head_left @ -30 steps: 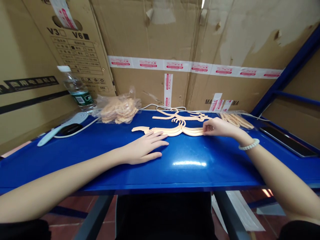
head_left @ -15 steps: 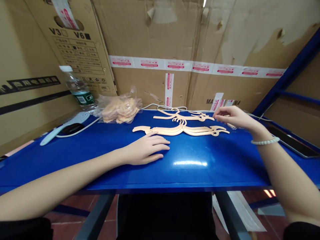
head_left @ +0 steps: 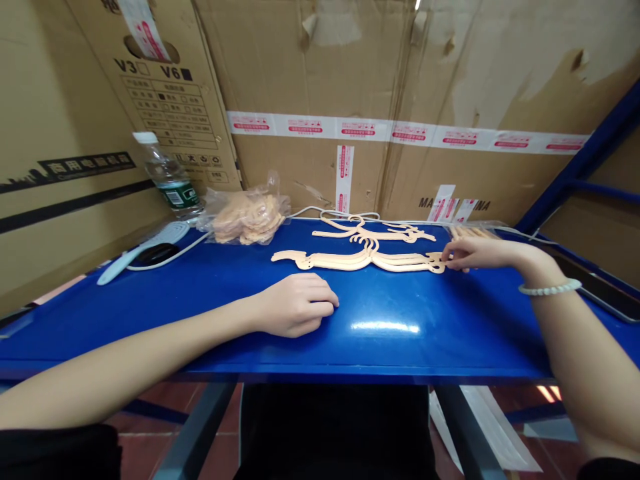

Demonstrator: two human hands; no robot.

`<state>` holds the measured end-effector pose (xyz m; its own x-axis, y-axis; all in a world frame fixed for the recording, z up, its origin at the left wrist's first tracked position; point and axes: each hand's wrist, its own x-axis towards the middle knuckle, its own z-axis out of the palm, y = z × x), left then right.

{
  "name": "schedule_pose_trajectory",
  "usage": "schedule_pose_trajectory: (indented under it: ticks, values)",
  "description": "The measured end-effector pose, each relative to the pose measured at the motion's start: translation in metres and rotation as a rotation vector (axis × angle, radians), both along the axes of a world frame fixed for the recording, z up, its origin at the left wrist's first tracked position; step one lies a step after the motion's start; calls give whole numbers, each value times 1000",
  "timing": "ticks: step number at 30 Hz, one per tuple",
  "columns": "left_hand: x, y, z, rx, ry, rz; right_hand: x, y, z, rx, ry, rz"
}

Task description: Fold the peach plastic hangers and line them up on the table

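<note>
A stack of thin peach-coloured plastic hangers (head_left: pixel 360 260) lies flat on the blue table (head_left: pixel 200 313), with another hanger (head_left: pixel 373 233) lying just behind it. My right hand (head_left: pixel 475 253), a bead bracelet on its wrist, pinches the right tip of the near stack. My left hand (head_left: pixel 297 303) rests on the table in front of the stack's left end, its fingers curled into a loose fist with nothing in them.
A clear bag of peach plastic pieces (head_left: pixel 247 217) and a water bottle (head_left: pixel 167 177) stand at the back left, beside a white device with a cable (head_left: pixel 143 250). More peach strips (head_left: pixel 473 232) lie back right, a dark tablet (head_left: pixel 600 290) at the right edge. Cardboard boxes (head_left: pixel 350 100) wall the back.
My right hand lifted off the stack, swung right and came down on its right tip. My left hand's fingers curled from flat into a loose fist and drew back slightly.
</note>
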<state>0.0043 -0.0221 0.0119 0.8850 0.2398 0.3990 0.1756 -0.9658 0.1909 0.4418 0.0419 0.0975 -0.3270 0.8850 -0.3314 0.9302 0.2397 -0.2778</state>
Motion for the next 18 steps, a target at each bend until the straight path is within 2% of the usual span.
schedule_pose_trajectory:
  ticks: [10,18]
  values:
    - [-2,2,-1,290,24,-12,-1,3,-2,-71,-38,8]
    - [-2,1,0,300,23,-14,-5,-3,2,-66,-50,-19]
